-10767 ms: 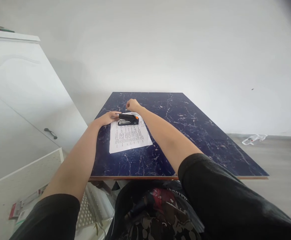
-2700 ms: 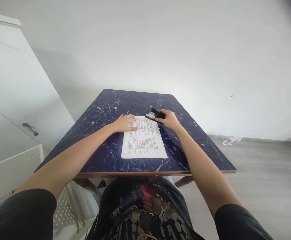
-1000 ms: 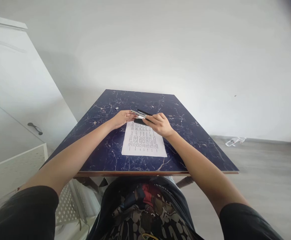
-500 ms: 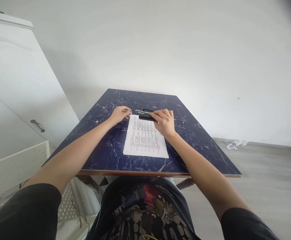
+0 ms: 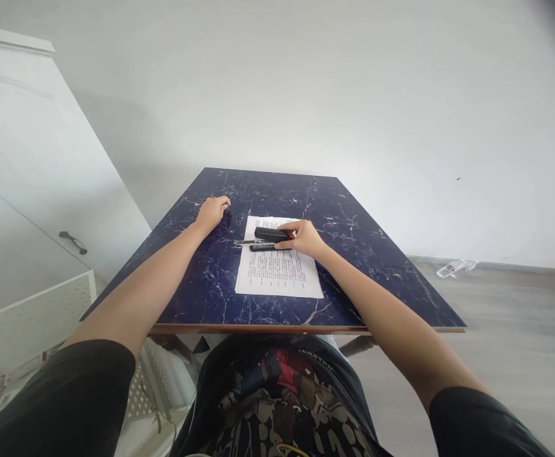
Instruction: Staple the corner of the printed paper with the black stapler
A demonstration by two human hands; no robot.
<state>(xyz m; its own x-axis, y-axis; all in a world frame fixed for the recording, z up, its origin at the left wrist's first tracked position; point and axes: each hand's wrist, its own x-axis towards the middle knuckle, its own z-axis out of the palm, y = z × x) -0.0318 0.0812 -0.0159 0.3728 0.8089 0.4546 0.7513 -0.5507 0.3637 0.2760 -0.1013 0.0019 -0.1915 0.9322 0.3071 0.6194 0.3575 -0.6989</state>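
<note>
A black stapler (image 5: 270,233) with a red spot near its rear end is in my right hand (image 5: 306,238), over the upper part of a printed sheet of paper (image 5: 277,273). The stapler is swung apart: a thin metal strip juts out to the left between its black top and its black base. My thumb and fingers grip its rear end. To the left of the paper, my left hand (image 5: 212,212) is at the tabletop with its fingers curled in. Whatever those fingers hold, if anything, is hidden.
The dark blue marbled table (image 5: 192,298) has a wood-coloured front edge close to my body. A white cabinet (image 5: 30,152) stands at the left. Clear plastic packaging (image 5: 456,268) lies on the grey floor by the wall at the right.
My right hand has brought the stapler nearer to me, over the sheet, and turned it. My left hand has moved left, away from the stapler and the paper's corner.
</note>
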